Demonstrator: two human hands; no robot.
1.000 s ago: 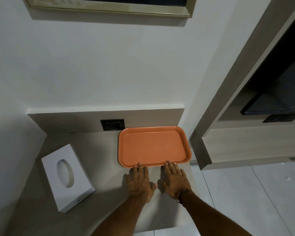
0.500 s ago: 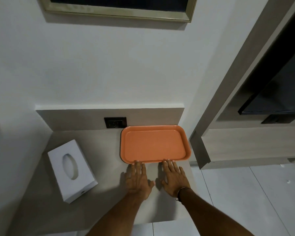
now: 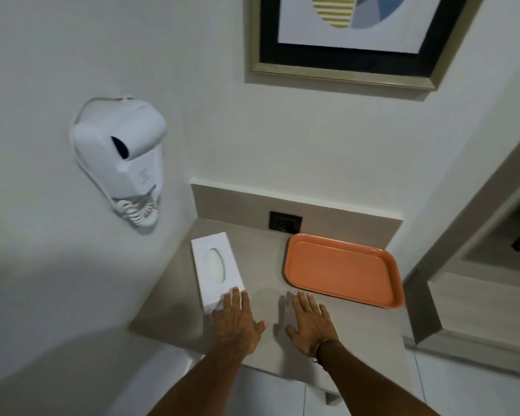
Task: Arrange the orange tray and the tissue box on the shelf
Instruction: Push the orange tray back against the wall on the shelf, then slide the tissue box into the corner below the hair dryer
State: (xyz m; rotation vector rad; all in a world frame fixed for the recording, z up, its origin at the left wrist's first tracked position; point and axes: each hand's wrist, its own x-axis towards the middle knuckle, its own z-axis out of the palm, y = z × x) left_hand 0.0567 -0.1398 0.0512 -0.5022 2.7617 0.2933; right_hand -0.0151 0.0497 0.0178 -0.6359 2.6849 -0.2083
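- White cardboard tissue box (image 3: 216, 268) lies under the flat left hand's (image 3: 237, 322) fingertips, holding nothing.
- Orange plastic tray (image 3: 342, 270) sits just past the flat, empty right hand (image 3: 311, 324) on the grey shelf (image 3: 261, 259).

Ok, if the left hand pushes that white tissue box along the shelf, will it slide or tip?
Probably slides: the tissue box lies flat and low on the smooth shelf. It looks like light card, so the left hand, touching one near corner, may swivel it.
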